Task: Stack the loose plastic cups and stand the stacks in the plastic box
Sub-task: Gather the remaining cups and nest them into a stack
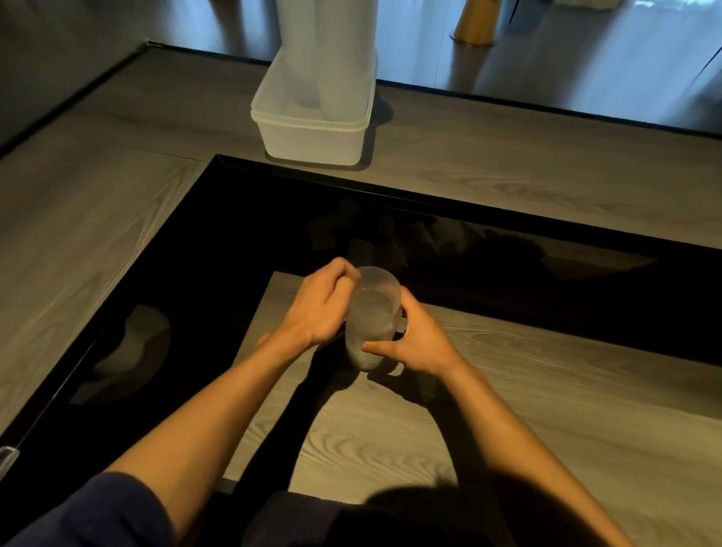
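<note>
The person holds a short stack of translucent cups [372, 315] upright between both hands, just above the wood panel of the table [552, 405]. The right hand [422, 344] wraps the lower half of the stack, thumb laid across the near side and fingers curled round the far side. The left hand [322, 306] is curled at the stack's rim, fingertips pinching its edge; whether it is seating one more cup or only steadying the top cannot be told.

Such cups are likely very light, thin-walled and springy, so a hard squeeze mid-wall would buckle them, and the smooth plastic may slip. The ribbed rim looks like the stiffest part. A sound hold would be low round the body with one hand, the other capping or pinching the rim so the nested cups do not slide apart.

Well beyond the grip, straight ahead, stands the plastic box [312, 124], with tall stacks of cups [328, 44] already upright at its far end. The near part of the box, closest to the hands, looks free for this stack
</note>
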{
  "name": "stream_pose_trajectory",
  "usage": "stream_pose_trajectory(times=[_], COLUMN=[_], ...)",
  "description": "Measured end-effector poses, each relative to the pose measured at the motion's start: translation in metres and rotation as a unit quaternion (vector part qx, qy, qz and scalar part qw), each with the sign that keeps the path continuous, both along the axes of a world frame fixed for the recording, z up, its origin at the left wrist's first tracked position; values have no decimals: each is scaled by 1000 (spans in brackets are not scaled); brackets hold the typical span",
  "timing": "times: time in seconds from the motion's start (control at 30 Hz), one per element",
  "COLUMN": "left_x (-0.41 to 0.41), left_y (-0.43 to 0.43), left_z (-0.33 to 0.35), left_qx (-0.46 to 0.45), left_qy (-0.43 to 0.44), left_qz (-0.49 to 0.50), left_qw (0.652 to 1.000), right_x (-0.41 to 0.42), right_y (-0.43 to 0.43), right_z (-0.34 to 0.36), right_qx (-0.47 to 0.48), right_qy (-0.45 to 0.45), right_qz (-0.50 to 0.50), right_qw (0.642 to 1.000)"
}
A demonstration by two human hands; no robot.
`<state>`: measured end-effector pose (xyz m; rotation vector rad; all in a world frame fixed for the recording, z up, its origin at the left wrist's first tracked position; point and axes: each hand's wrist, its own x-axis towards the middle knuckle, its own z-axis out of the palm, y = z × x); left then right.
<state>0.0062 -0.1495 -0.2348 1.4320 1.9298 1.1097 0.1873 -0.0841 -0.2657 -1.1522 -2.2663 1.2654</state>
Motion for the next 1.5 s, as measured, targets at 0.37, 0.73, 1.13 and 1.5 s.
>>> stream_pose_trajectory(times=[0.37,0.73,1.13,1.5], left_x=[-5,-15,-1,-17], left_y=[12,21,33,31], left_z=[0,16,33,-8], left_qx=[29,-22,-65,-162], left_qy=[157,325,449,-40], left_qz=[-42,-78,-96,-84], left_qw=[986,942,886,982], right_x=[3,8,6,12], right_y=[-3,1,3,8], right_z=[-2,4,3,4], right_qx=[-1,-39,6,-8], right_qy=[18,25,21,33], right_qz=[-5,55,46,10], right_qw=[1000,997,999,999])
